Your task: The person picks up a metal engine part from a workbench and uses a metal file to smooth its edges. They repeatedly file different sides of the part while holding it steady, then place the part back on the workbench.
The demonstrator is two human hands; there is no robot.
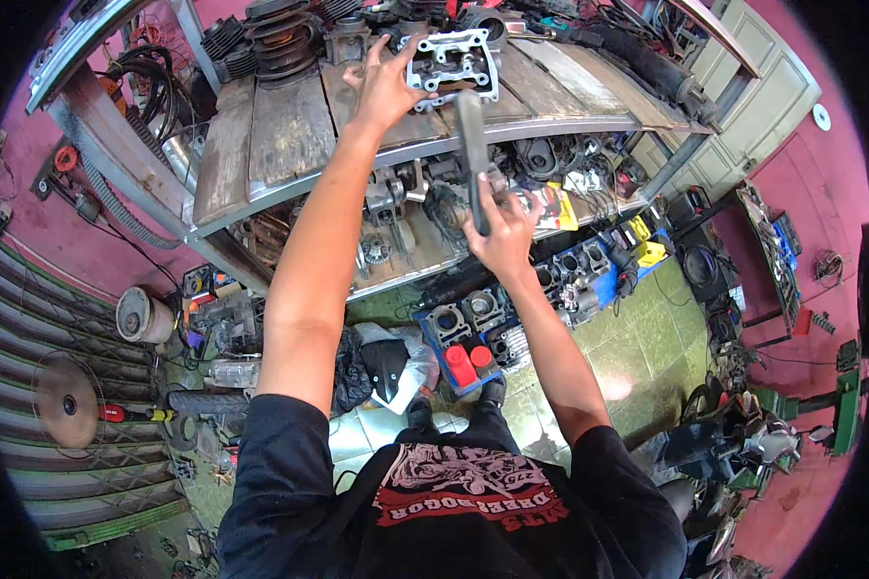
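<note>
At the far side, a silver engine cylinder head (pixel 452 68) is propped on the wooden shelf top (pixel 290 130), its open face with the inner chambers toward me. My left hand (pixel 386 89) grips its left edge, thumb low and fingers along the upper side. My right hand (pixel 504 230) is closed around the dark lower end of a long, bar-shaped tool (pixel 471 140). The tool's grey upper part is smeared by motion, so its exact kind is unclear. It points up, and its tip overlaps the lower edge of the cylinder head in view; whether they touch I cannot tell.
Stacked ribbed cylinders (pixel 282 43) stand left of my left hand. A long dark shock absorber (pixel 647 72) lies on the right. Below are a lower shelf of engine parts (pixel 391 207), a blue tray (pixel 434 338) of cylinder blocks, red containers (pixel 461 365) and a fan (pixel 70 403).
</note>
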